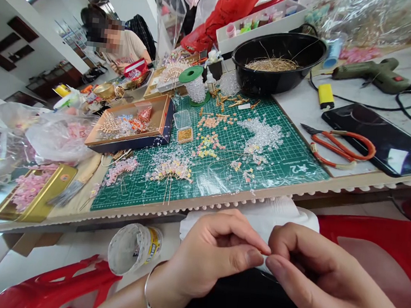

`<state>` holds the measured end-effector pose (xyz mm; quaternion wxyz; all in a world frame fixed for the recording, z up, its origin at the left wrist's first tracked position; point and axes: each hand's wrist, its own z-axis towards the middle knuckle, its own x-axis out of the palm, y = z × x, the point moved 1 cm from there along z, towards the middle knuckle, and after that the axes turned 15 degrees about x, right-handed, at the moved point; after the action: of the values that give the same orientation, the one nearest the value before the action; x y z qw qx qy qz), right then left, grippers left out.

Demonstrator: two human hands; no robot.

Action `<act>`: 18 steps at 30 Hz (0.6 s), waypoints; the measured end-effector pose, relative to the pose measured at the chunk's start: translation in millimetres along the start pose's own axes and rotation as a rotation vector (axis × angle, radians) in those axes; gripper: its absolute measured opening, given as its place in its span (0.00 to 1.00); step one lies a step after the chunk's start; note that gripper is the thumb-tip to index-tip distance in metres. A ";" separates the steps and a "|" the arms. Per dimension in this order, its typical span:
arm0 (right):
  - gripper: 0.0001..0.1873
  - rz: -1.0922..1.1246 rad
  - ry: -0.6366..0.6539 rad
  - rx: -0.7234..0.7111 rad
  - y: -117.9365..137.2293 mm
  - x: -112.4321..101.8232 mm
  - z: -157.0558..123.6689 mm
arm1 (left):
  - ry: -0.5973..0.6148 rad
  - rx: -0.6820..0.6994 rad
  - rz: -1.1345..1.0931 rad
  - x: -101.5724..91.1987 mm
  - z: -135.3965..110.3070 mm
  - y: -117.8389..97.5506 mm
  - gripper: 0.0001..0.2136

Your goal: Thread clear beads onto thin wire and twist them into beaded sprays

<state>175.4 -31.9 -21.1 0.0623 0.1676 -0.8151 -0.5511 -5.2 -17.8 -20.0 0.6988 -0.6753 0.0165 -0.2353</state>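
Observation:
In front of my lap, my left hand (222, 251) and my right hand (310, 273) meet fingertip to fingertip. Both are pinched on something too small to make out; a speck of orange-red shows between the fingers. Beyond them lies a green cutting mat (209, 184) on the table. On it are a beaded hair comb (171, 169) with pale flowers and metal prongs, a pink flower spray (121, 169), a heap of clear beads (264, 135), yellow flower beads (208, 146) and peach ones (212, 120). An open little box (184, 135) holds gold beads.
Orange-handled scissors (342, 144), a dark phone (379, 138) and a glue gun (375, 75) lie at right. A black basin (275, 78) holds wires. At left stand a cardboard box (129, 138) and a gold tray (40, 205). Below is a white bucket (122, 250). Another person (128, 45) sits across.

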 end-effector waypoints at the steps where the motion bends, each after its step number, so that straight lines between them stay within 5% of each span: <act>1: 0.22 0.018 0.005 0.009 1.2 0.0 0.8 | 0.019 0.029 0.064 0.0 0.7 -2.9 0.03; 10: 0.17 0.231 0.118 0.161 -17.9 -7.3 5.1 | 0.192 0.451 0.815 4.9 14.7 -40.4 0.04; 18: 0.15 0.296 0.148 0.202 -16.2 -9.4 0.2 | 0.250 0.476 0.826 11.8 22.6 -49.0 0.02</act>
<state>187.5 -33.9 -35.3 0.1853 0.0914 -0.8753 -0.4373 -2.0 0.3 32.1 0.8613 -0.4004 0.3124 -0.0153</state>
